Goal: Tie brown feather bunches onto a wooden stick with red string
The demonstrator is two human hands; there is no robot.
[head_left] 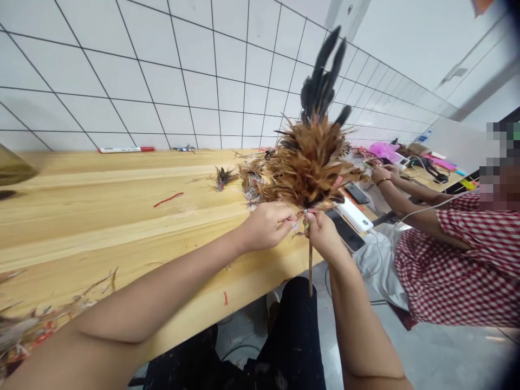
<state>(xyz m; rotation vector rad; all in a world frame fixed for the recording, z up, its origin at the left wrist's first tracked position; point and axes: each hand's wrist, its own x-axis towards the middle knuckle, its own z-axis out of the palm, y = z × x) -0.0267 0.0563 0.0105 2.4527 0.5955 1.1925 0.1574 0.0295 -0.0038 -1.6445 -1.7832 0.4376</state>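
A feather duster (311, 160) with brown plumes and long black feathers at its top stands nearly upright before me. Its thin wooden stick (311, 265) runs down past the table edge. Around the stick, just under the lowest feathers, my right hand (324, 234) is closed; a bit of green shows by the thumb. My left hand (268, 225) is closed in a pinch just left of the stick. Something thin and pale is at its fingertips, too small to name. Loose brown feathers (254, 181) lie on the table behind my left hand.
On the wooden table (101, 216) lie a red-and-white marker (127, 149), a red strip (168, 199) and, at lower left, a feather pile (24, 330). A white power bank (355, 214) and dark phone (345, 230) are right. A co-worker in a checked shirt (439, 271) sits beyond.
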